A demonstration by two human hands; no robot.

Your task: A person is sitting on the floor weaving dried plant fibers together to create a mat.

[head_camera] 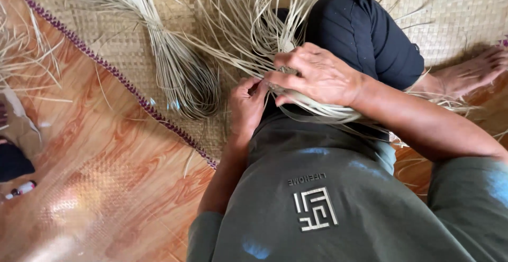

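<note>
Sitting on a big woven mat [132, 45], working a fan of long pale strips [248, 24] down in the lap, just in front of the bent knee in black cloth [365, 29].

Right hand [317, 74] curled over the place where the strips come together, holding them down tight. Left hand [246, 106] just beside it, touching it, fingers pinched on a few strips at the same spot.

Best to hold the bunch firm with the right hand so nothing slips. Pick one strip at a time with the left fingers. Pull gently and lay each one flat, with no twist. Looks like thin, dry stuff, so probably easy to snap or split if bent hard.

Around: shiny orange wood-look floor [106, 177] to the left of the mat. A thick tied bundle of more strips [180, 66] on the mat, near the left hand. A bare foot [471, 69] at the right. Loose strips [21, 55] on the floor at the far left. A tiny bottle [21, 189] at the left edge.

In the way: the long loose ends spread over the knee and cross each other, so easy to tangle or grab the wrong one. Can't see under the right hand.
</note>
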